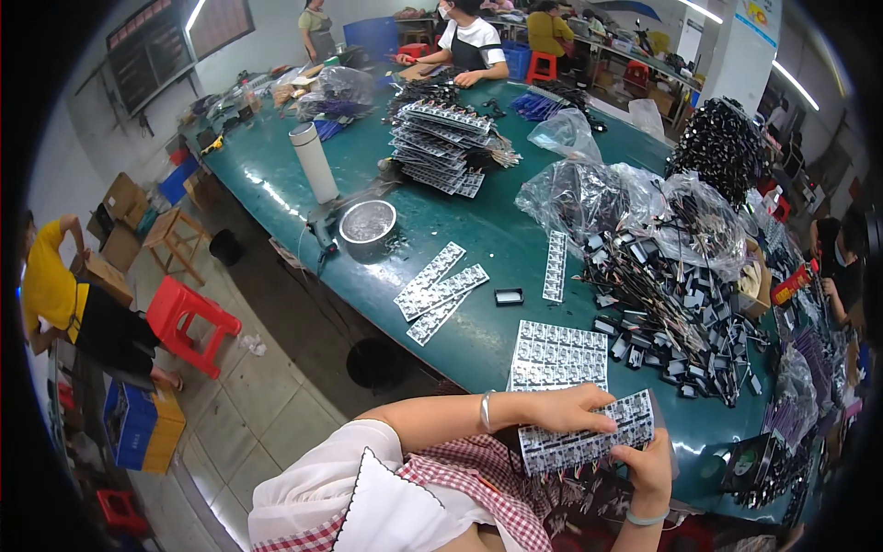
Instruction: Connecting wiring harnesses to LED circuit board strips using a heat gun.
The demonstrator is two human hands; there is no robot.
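Observation:
A white-and-black panel of small circuit boards (563, 451) is held tilted in front of me at the table's near edge. My left hand (572, 408) lies across its upper edge, fingers closed on it. My right hand (647, 467) grips its lower right side, thumb on the printed face. Short thin coloured wires hang from the panel's lower edge. Just beyond my hands, a pile of similar panels (559, 350) lies flat on the green table (441, 363). A small black rectangular case (509, 297) and a narrow board strip (555, 267) lie farther off.
Several loose strips (446, 287) lie left of the pile, near a metal bowl (368, 222) and a white flask (314, 164). A tall panel stack (437, 147) stands farther back. Wired black parts (681, 313) and plastic bags (589, 193) crowd the right. A co-worker (471, 46) sits opposite.

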